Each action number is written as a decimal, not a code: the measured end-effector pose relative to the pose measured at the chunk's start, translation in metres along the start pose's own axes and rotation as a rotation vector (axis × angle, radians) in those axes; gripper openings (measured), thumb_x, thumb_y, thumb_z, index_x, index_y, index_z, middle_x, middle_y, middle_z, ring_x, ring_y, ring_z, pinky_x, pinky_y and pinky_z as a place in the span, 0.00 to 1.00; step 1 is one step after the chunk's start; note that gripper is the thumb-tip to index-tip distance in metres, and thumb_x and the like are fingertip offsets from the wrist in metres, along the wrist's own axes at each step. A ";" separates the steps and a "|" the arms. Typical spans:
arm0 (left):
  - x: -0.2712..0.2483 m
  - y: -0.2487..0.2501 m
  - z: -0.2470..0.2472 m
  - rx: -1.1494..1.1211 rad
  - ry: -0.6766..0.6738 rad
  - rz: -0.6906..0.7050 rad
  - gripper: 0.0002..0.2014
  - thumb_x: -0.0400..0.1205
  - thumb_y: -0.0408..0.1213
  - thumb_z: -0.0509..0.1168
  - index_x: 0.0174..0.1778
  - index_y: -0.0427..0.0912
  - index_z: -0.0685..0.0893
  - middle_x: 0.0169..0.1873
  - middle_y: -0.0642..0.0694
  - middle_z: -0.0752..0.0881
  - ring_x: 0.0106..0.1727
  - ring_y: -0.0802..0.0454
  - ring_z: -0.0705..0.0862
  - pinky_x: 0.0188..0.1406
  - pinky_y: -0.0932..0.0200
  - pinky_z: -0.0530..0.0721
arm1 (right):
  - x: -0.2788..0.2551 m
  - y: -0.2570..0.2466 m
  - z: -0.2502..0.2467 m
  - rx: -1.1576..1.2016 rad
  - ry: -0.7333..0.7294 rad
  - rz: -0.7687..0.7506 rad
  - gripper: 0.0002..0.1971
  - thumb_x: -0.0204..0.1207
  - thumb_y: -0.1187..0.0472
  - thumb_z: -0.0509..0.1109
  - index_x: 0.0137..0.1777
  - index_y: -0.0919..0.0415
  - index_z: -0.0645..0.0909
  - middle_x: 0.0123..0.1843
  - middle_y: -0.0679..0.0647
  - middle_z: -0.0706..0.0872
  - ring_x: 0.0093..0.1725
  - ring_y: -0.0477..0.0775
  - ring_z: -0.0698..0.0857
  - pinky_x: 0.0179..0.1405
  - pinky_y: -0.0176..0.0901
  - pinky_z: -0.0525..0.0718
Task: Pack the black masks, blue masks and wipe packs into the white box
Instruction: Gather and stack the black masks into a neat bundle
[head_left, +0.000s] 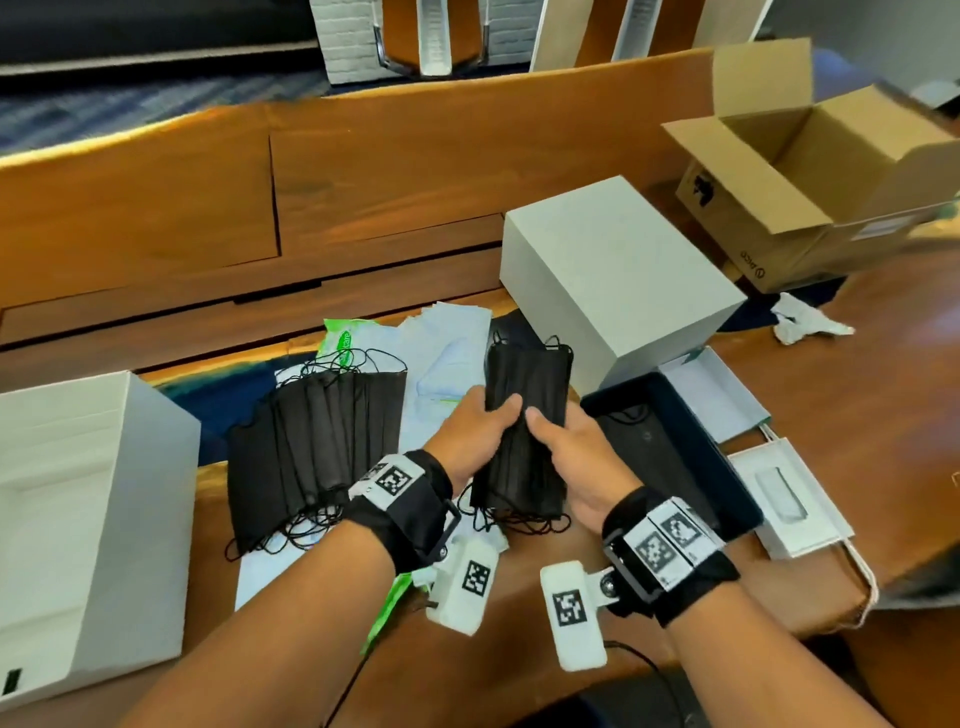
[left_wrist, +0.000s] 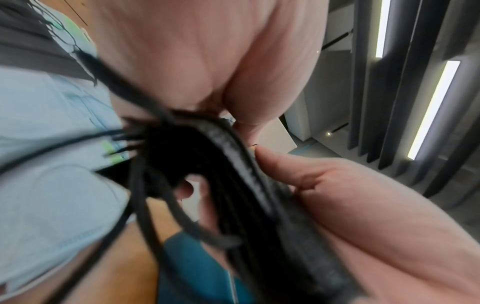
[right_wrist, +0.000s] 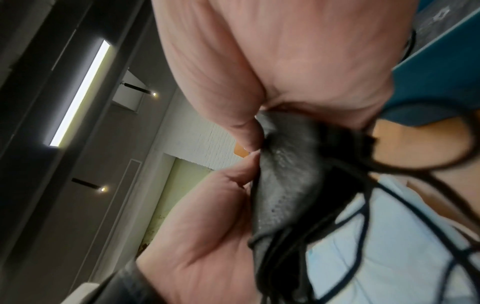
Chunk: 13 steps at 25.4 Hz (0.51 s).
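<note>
Both hands hold one stack of black masks (head_left: 524, 431) upright above the table, thumbs on top. My left hand (head_left: 488, 415) grips its left side and my right hand (head_left: 550, 431) its right side. In the left wrist view the stack's edge (left_wrist: 233, 164) runs between the two palms, ear loops dangling. The right wrist view shows the same stack (right_wrist: 285, 174) pinched by both thumbs. More black masks (head_left: 317, 447) lie fanned out to the left. Blue masks (head_left: 447, 353) and a green wipe pack (head_left: 340, 343) lie behind. One white box (head_left: 618, 275) stands back right, another white box (head_left: 78, 519) at the left.
A dark blue box (head_left: 727, 467) holding black masks sits just right of my hands, with a small white carton (head_left: 784, 493) beside it. An open cardboard box (head_left: 810, 176) stands far right, and a crumpled tissue (head_left: 805, 325) lies near it. A wooden ledge runs along the back.
</note>
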<state>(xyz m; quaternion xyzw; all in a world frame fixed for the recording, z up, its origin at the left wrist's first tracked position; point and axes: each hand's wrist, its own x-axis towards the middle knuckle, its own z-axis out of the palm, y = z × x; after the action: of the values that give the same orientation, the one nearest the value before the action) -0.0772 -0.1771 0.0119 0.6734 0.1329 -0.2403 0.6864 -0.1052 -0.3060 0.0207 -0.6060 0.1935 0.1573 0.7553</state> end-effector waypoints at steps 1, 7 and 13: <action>0.002 -0.001 0.009 0.019 -0.020 -0.009 0.17 0.87 0.45 0.62 0.67 0.40 0.77 0.61 0.39 0.86 0.60 0.44 0.86 0.63 0.43 0.85 | -0.002 -0.002 -0.006 -0.025 -0.013 0.007 0.14 0.86 0.65 0.61 0.69 0.56 0.77 0.60 0.58 0.88 0.58 0.57 0.88 0.53 0.49 0.87; 0.013 0.005 0.057 0.121 -0.076 -0.011 0.13 0.82 0.32 0.69 0.60 0.39 0.76 0.46 0.43 0.88 0.42 0.47 0.88 0.29 0.52 0.86 | 0.004 -0.022 -0.100 -0.399 0.328 -0.023 0.15 0.76 0.67 0.74 0.60 0.58 0.75 0.55 0.59 0.87 0.54 0.57 0.87 0.55 0.53 0.87; 0.032 -0.021 0.110 0.543 -0.103 0.171 0.19 0.76 0.34 0.75 0.50 0.46 0.69 0.32 0.46 0.82 0.34 0.47 0.82 0.36 0.51 0.80 | 0.023 -0.030 -0.159 -0.951 0.371 -0.114 0.11 0.72 0.73 0.69 0.39 0.55 0.78 0.45 0.53 0.84 0.48 0.56 0.82 0.47 0.39 0.73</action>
<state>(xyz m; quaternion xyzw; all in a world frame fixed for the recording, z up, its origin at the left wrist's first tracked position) -0.0766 -0.2902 -0.0158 0.8281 -0.0289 -0.2422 0.5047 -0.0870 -0.4681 0.0053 -0.9100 0.1976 0.0763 0.3563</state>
